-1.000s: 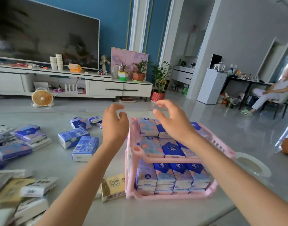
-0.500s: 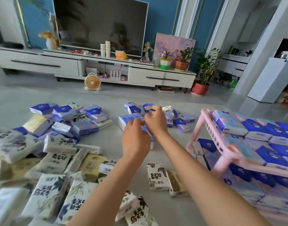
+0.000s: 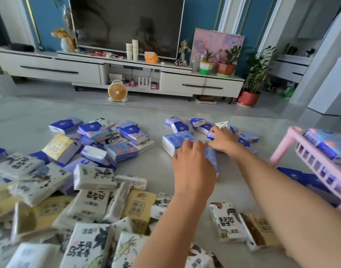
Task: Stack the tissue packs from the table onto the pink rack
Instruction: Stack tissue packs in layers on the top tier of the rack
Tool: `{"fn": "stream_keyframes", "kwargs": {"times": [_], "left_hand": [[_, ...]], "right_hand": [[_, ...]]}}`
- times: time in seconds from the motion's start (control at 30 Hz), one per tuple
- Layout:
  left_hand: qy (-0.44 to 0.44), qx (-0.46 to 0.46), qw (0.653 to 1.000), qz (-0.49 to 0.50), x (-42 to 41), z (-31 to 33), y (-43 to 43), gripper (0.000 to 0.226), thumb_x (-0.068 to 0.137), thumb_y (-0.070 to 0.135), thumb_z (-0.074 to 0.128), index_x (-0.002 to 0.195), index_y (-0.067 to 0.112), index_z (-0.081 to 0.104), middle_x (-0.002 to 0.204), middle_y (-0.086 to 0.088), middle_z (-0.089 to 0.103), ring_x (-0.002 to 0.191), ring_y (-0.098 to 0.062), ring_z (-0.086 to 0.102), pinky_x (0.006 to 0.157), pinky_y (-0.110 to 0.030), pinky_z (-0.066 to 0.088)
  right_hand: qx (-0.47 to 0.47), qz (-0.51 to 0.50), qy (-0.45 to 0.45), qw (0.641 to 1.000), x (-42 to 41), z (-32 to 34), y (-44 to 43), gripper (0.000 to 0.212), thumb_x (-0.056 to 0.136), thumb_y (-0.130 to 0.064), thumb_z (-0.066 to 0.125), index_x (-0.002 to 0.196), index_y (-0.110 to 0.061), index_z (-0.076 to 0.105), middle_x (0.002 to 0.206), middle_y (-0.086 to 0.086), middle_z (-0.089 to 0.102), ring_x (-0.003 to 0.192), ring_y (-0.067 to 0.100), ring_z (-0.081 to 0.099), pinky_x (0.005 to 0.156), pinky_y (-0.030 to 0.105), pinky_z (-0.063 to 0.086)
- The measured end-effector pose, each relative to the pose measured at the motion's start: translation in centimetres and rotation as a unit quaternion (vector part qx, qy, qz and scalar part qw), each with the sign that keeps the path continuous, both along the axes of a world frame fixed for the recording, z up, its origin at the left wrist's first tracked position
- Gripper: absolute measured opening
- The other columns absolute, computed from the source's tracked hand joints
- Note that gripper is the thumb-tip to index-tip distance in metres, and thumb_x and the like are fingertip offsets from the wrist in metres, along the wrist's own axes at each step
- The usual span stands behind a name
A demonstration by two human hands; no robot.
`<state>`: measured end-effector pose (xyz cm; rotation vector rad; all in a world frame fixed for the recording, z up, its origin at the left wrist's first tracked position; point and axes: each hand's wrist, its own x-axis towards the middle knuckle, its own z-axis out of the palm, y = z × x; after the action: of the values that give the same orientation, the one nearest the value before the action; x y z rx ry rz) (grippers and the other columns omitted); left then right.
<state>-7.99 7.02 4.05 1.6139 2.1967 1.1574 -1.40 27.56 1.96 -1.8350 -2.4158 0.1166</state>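
On yellow pack (image 3: 139, 207): script "清风", boxed "原木纯品". On white ink-art pack (image 3: 84, 248): large black Chinese characters, "乌" and "香" legible, rest unsure. Logos on blue packs (image 3: 134, 133) too small to read.

Hands (image 3: 193, 167) from rack (image 3: 287, 141) to packs (image 3: 175, 140).

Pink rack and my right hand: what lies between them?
Head view: a few small blue tissue packs lie beside the right hand; from them to the leg of the pink rack the table is bare.
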Motion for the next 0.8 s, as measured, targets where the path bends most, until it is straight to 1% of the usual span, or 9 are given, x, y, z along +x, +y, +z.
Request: {"fn": "stream_keyframes", "kwargs": {"times": [0.1, 0.2, 0.27, 0.33, 0.5, 0.57, 0.63, 0.7, 0.8], "left_hand": [[-0.016, 0.01, 1.0, 0.006, -0.8, 0.7, 0.0, 0.035, 0.086, 0.003, 0.04, 0.118, 0.012, 0.051, 0.125, -0.007, 0.046, 0.112, -0.028, 0.048, 0.092, -0.034, 0.035], [-0.036, 0.017, 0.999, 0.012, -0.9, 1.7, -0.3, 0.035, 0.087, 0.004, 0.04, 0.119, 0.012, 0.052, 0.126, -0.008, 0.046, 0.111, -0.03, 0.048, 0.091, -0.036, 0.036], [-0.049, 0.025, 0.998, 0.013, -0.4, 2.6, -0.6, 0.036, 0.087, 0.004, 0.04, 0.12, 0.012, 0.052, 0.126, -0.008, 0.046, 0.111, -0.03, 0.048, 0.091, -0.038, 0.037], [-0.049, 0.028, 0.998, 0.004, 0.3, 3.5, -1.1, 0.038, 0.087, 0.003, 0.039, 0.122, 0.012, 0.051, 0.128, -0.009, 0.045, 0.111, -0.031, 0.048, 0.092, -0.039, 0.038], [-0.115, 0.027, 0.993, 0.02, 2.0, 4.3, -2.0, 0.038, 0.087, 0.005, 0.042, 0.124, 0.013, 0.047, 0.126, -0.009, 0.045, 0.114, -0.03, 0.045, 0.097, -0.042, 0.036], [-0.155, 0.03, 0.986, 0.059, 2.4, 4.2, -2.4, 0.038, 0.087, 0.008, 0.045, 0.125, 0.012, 0.044, 0.125, -0.01, 0.046, 0.115, -0.03, 0.044, 0.097, -0.04, 0.036], [-0.138, 0.034, 0.987, 0.074, 3.0, 4.1, -2.8, 0.043, 0.087, 0.014, 0.052, 0.128, 0.012, 0.039, 0.126, -0.008, 0.046, 0.116, -0.029, 0.044, 0.095, -0.039, 0.038], [-0.137, 0.083, 0.986, 0.032, 3.8, 4.5, -3.1, 0.051, 0.086, 0.027, 0.059, 0.13, 0.014, 0.039, 0.125, -0.004, 0.048, 0.116, -0.025, 0.045, 0.092, -0.038, 0.039], [-0.184, 0.175, 0.965, -0.063, 5.8, 6.4, -3.7, 0.029, 0.087, 0.026, 0.06, 0.111, 0.02, 0.046, 0.109, 0.005, 0.057, 0.103, -0.013, 0.052, 0.077, -0.018, 0.04]], "right_hand": [[-0.042, 0.013, -0.035, 0.998, 0.6, 1.3, -0.8, 0.034, 0.076, -0.035, 0.06, 0.101, -0.015, 0.049, 0.107, 0.009, 0.052, 0.103, 0.028, 0.052, 0.072, 0.029, 0.042], [-0.109, 0.012, -0.087, 0.99, 1.1, 2.3, -2.2, 0.025, 0.074, -0.031, 0.054, 0.088, -0.01, 0.05, 0.101, 0.012, 0.053, 0.094, 0.028, 0.055, 0.067, 0.025, 0.038], [-0.157, 0.018, -0.111, 0.981, 1.4, 3.0, -3.5, 0.014, 0.064, -0.022, 0.048, 0.072, -0.01, 0.047, 0.08, 0.011, 0.053, 0.072, 0.024, 0.053, 0.055, 0.022, 0.036], [-0.179, 0.006, -0.123, 0.976, 2.1, 3.8, -5.3, 0.022, 0.06, -0.01, 0.048, 0.08, -0.004, 0.054, 0.078, 0.013, 0.055, 0.07, 0.026, 0.053, 0.048, 0.02, 0.035], [-0.118, -0.009, 0.113, 0.986, 3.0, 4.8, -8.4, 0.064, 0.072, -0.025, 0.069, 0.129, -0.009, 0.044, 0.123, 0.01, 0.052, 0.112, 0.027, 0.052, 0.082, 0.028, 0.042], [-0.167, 0.002, 0.29, 0.943, 1.9, 7.9, -10.5, 0.057, 0.071, -0.024, 0.073, 0.121, -0.013, 0.049, 0.104, 0.004, 0.059, 0.094, 0.02, 0.06, 0.07, 0.024, 0.043], [-0.269, 0.013, 0.406, 0.873, 1.2, 11.7, -13.1, 0.026, 0.074, -0.021, 0.074, 0.093, -0.018, 0.056, 0.072, -0.001, 0.062, 0.061, 0.012, 0.058, 0.057, 0.022, 0.044], [-0.307, 0.065, 0.414, 0.855, 2.1, 14.9, -16.1, 0.015, 0.078, -0.023, 0.07, 0.076, -0.02, 0.056, 0.065, 0.001, 0.063, 0.058, 0.014, 0.058, 0.06, 0.024, 0.046], [-0.26, 0.114, 0.415, 0.864, 5.3, 17.8, -19.3, 0.014, 0.081, -0.026, 0.067, 0.075, -0.02, 0.056, 0.058, -0.002, 0.063, 0.047, 0.011, 0.059, 0.048, 0.019, 0.046]]}}
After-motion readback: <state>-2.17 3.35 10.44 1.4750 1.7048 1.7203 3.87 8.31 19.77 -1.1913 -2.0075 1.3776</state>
